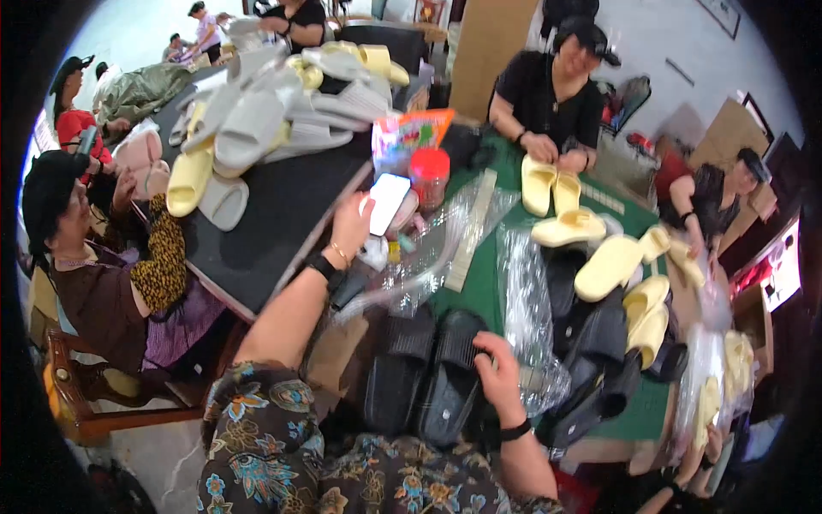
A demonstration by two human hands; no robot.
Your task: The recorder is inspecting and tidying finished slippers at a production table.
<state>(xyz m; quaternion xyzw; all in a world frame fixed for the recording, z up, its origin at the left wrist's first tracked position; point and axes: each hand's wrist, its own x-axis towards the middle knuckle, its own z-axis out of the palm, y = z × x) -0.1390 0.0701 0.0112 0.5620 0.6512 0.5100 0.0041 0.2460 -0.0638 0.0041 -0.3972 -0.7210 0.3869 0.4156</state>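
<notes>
I look down on a crowded workroom where a green desk [484, 283] adjoins a dark desk [274, 214], and several people sit around both. On the green one lie clear plastic bags [522, 308], pale yellow slippers [599, 265] and a heap of black ones [591, 343]; the dark one carries a pile of grey and yellow slippers [257, 120]. A jar with a red lid [430, 176] and a colourful snack bag [411, 133] stand where the two meet.

My right hand [501, 373] rests on a pair of black slippers [428, 373] lying side by side at the near edge, just in front of me. Their long axis runs away from me, tilted slightly to the right; I cannot tell toe from heel. The fingers curl over the upper right end of the right-hand slipper, gripping its edge, half closed rather than clenched.

My left hand [353, 224] is raised above the join of the desks, fingers wrapped around a white phone [387, 203] that tilts up and to the right. Across the green desk, a person in black presses two yellow slippers [548, 184] together.
</notes>
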